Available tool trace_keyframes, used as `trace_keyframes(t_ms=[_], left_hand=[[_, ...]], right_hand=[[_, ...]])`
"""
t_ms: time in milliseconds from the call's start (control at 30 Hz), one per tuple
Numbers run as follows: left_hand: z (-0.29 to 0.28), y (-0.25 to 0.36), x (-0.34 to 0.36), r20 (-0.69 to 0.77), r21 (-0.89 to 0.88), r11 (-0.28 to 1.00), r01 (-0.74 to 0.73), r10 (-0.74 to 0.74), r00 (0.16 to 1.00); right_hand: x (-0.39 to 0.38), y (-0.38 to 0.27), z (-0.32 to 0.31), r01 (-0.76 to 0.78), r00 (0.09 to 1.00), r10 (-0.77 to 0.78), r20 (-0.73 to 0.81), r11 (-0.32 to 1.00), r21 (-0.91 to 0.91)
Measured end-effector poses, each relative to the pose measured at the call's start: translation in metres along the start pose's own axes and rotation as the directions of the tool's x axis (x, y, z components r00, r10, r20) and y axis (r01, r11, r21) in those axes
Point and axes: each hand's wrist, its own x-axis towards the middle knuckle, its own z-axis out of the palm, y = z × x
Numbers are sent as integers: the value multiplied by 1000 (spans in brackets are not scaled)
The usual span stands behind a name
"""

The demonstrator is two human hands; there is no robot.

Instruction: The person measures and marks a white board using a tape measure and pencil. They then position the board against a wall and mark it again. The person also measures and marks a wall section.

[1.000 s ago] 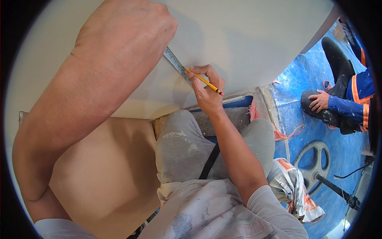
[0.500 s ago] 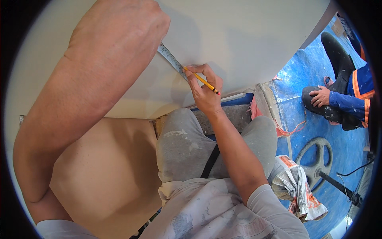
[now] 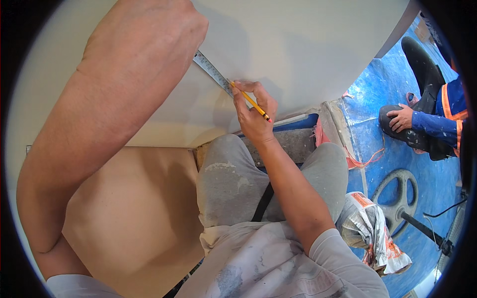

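My left hand (image 3: 149,35), large and close at the upper left, is curled with its back toward me. Its fingers are hidden. From beneath it a steel ruler (image 3: 212,71) with dark markings slants down to the right, close against the pale panel (image 3: 308,54). My right hand (image 3: 258,121) pinches a yellow pencil (image 3: 254,104) with a pink eraser. The pencil's tip is at the ruler's edge near its lower end, and the thumb and fingers are close beside that end.
A tan board (image 3: 134,213) lies at lower left, beside my knees. Blue sheeting (image 3: 367,119) covers the floor at right. There, a grey handwheel (image 3: 397,198) on a dark shaft stands near a crumpled printed sack (image 3: 365,223). A person in blue sleeves (image 3: 435,128) sits at far right.
My left hand and the ruler have shifted slightly left and up. The pencil's eraser end has tipped a little lower and left, with my right hand still pinching it.
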Motion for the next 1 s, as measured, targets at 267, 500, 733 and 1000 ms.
trace_keyframes(t_ms=[267,500,733,1000], left_hand=[[1,-1,-3,-19,-18,1000,2,-3,1000],[1,-2,-2,-38,-30,999,-12,11,999],[-10,0,-1,-34,-19,999,-30,29,999],[-8,1,1,-17,-34,999,0,-1,1000]], right_hand=[[1,2,-1,73,997,-72,20,997,-28],[2,-1,-3,124,992,-122,24,989,-78],[1,-5,-3,89,996,-89,11,995,-52],[4,-8,-4,140,990,-135,48,981,-132]])
